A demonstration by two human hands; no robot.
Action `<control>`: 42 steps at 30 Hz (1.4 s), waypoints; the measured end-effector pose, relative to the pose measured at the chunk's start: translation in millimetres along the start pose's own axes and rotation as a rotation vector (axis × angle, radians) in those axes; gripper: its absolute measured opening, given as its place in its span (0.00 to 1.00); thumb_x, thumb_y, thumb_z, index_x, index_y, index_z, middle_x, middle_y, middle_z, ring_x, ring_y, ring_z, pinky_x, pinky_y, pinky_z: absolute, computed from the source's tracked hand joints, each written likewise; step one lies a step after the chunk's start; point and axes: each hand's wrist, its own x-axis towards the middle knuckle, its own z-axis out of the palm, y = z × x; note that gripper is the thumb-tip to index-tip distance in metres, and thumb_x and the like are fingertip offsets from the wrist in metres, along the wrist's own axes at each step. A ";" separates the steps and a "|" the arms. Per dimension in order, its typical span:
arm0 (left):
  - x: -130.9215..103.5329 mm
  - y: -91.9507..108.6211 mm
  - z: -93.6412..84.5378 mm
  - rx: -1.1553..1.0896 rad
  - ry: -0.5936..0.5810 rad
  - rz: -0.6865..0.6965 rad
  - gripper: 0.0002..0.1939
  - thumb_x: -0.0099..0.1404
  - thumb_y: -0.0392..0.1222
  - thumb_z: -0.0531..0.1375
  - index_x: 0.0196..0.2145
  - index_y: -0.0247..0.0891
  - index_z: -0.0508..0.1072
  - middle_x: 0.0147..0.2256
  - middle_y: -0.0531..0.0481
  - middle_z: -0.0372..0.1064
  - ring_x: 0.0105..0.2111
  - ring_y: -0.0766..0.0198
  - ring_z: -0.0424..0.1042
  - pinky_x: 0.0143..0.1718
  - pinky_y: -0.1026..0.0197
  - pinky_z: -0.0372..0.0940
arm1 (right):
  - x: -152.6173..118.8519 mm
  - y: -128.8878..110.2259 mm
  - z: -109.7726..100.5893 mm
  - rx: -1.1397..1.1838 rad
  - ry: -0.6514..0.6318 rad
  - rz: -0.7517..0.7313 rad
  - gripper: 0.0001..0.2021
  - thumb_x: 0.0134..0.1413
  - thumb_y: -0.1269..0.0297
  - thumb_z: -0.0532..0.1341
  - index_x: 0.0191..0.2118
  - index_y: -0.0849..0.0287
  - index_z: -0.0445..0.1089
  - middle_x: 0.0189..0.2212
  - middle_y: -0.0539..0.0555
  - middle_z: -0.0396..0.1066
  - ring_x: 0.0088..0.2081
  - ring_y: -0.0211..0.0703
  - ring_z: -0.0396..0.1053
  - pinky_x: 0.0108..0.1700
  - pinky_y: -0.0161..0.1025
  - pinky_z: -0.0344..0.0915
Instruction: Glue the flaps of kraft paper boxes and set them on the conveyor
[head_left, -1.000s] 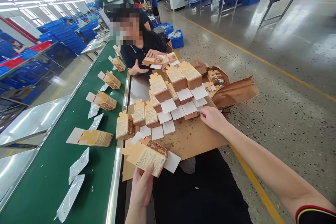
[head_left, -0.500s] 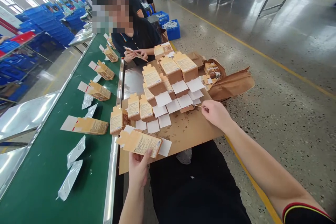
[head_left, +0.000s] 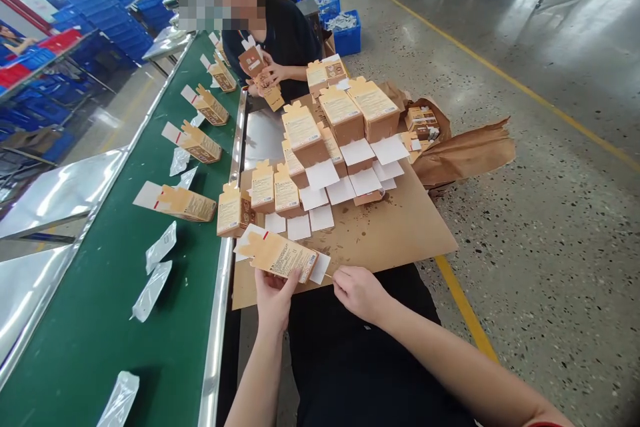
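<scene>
Green belt (head_left: 90, 340) ran along the left, with crinkled translucent pouches (head_left: 153, 291) lying on it and cartons farther up, white flaps outspread. Beside its metal rail, a cardboard sheet (head_left: 400, 233) served as work surface. Over the sheet's near edge, the left hand (head_left: 275, 297) gripped a tan carton (head_left: 283, 255) from below and in front, thumb pressed near its right end; whether the carton also touched the cardboard, I could not tell. Steadying it there with light pressure seemed right, since thin card would likely dent. Its white flap (head_left: 320, 269) stuck out rightward, best kept flat and uncreased. Behind rose a stack of cartons (head_left: 345, 120), near enough that a careless elbow might topple it. Just right of the flap, the right hand (head_left: 363, 290) was curled closed, pinching a thin pale stick (head_left: 328, 275); small, unhurried movements would suit so slender a tip. Crumpled brown paper (head_left: 465, 153) lay farther right.
</scene>
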 end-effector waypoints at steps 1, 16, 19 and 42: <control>-2.0 1.3 0.6 0.001 -0.004 0.001 0.49 0.53 0.64 0.88 0.64 0.44 0.76 0.62 0.35 0.83 0.60 0.42 0.86 0.67 0.38 0.79 | 0.5 2.8 -2.5 -0.002 0.002 0.013 0.17 0.70 0.78 0.62 0.31 0.51 0.64 0.27 0.46 0.69 0.28 0.39 0.65 0.33 0.37 0.59; -22.1 1.9 2.3 0.325 -0.039 0.182 0.43 0.50 0.55 0.86 0.58 0.42 0.78 0.52 0.37 0.84 0.54 0.37 0.87 0.54 0.41 0.84 | -34.8 5.6 -51.1 0.149 0.321 0.230 0.14 0.76 0.71 0.62 0.34 0.52 0.73 0.25 0.45 0.68 0.25 0.38 0.66 0.31 0.35 0.67; -20.9 -1.9 1.3 0.361 -0.010 0.207 0.41 0.51 0.57 0.86 0.58 0.41 0.79 0.52 0.36 0.84 0.55 0.35 0.87 0.54 0.41 0.84 | -37.4 3.8 -52.0 0.161 0.326 0.246 0.13 0.76 0.71 0.62 0.35 0.52 0.75 0.25 0.45 0.69 0.25 0.37 0.65 0.30 0.35 0.65; 100.2 21.3 -174.7 0.291 0.576 0.023 0.46 0.44 0.45 0.86 0.53 0.45 0.65 0.54 0.43 0.78 0.65 0.38 0.81 0.76 0.29 0.70 | -17.5 25.1 -76.6 0.271 0.303 0.223 0.19 0.77 0.55 0.67 0.30 0.52 0.78 0.21 0.49 0.72 0.20 0.41 0.68 0.23 0.37 0.69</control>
